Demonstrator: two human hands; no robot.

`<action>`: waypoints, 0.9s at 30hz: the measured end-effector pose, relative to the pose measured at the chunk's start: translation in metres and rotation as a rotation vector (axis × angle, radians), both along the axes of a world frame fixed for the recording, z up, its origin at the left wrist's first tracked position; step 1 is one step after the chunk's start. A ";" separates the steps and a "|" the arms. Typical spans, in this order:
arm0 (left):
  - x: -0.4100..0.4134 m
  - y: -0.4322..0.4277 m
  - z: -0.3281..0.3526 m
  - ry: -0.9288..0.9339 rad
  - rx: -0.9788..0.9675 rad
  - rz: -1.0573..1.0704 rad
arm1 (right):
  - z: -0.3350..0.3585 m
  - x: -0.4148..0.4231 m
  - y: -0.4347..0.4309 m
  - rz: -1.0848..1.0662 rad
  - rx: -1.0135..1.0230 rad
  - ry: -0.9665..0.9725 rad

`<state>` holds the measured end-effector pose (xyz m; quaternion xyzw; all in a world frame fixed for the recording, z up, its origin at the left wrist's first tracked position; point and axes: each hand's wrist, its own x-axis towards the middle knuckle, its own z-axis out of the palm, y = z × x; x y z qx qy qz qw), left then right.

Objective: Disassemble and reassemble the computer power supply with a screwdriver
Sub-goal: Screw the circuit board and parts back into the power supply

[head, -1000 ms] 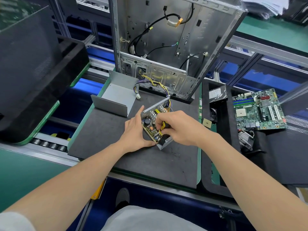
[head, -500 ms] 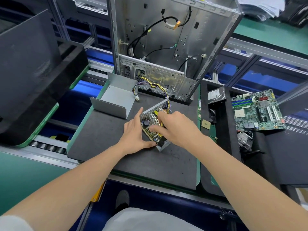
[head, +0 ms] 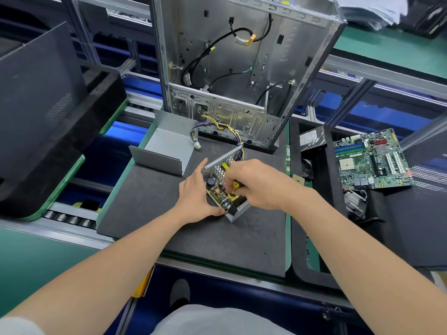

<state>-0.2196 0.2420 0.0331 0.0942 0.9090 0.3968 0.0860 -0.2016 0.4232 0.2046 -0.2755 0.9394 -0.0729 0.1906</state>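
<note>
- PSU (head: 217,175) sits open, right in front of the case (head: 242,68)
- left hand (head: 196,197) grips its side so it won't slide
- right hand (head: 256,184) holds screwdriver (head: 234,187), tip inside, guessing board screw

**Room at six, walls at twelve**

Around the power supply (head: 215,171), bare mat (head: 145,213) lies free from five round to nine. The loose cover (head: 169,143) bars ten, the computer case (head: 242,112) and wire bundle (head: 227,128) bar twelve, and the black tray's wall (head: 296,226) bars three.
</note>
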 end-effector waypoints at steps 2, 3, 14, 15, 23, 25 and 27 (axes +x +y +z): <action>0.000 0.001 0.000 -0.005 -0.017 0.009 | 0.000 0.000 0.000 0.014 0.028 0.000; 0.000 0.001 0.000 -0.008 -0.025 0.016 | 0.000 0.000 0.000 0.017 0.037 0.005; 0.004 0.004 -0.004 0.016 -0.017 0.053 | -0.028 0.005 -0.018 -0.357 0.165 0.309; 0.005 0.003 -0.004 0.019 -0.020 0.053 | -0.026 0.006 -0.020 -0.363 0.198 0.334; 0.004 0.002 -0.003 0.030 -0.077 0.006 | -0.011 0.004 0.001 0.123 0.063 0.123; 0.004 0.002 -0.002 0.025 -0.076 0.008 | -0.007 0.000 0.004 0.242 0.146 0.113; 0.004 0.002 -0.001 0.024 -0.071 0.010 | -0.006 -0.001 0.002 0.303 0.203 0.115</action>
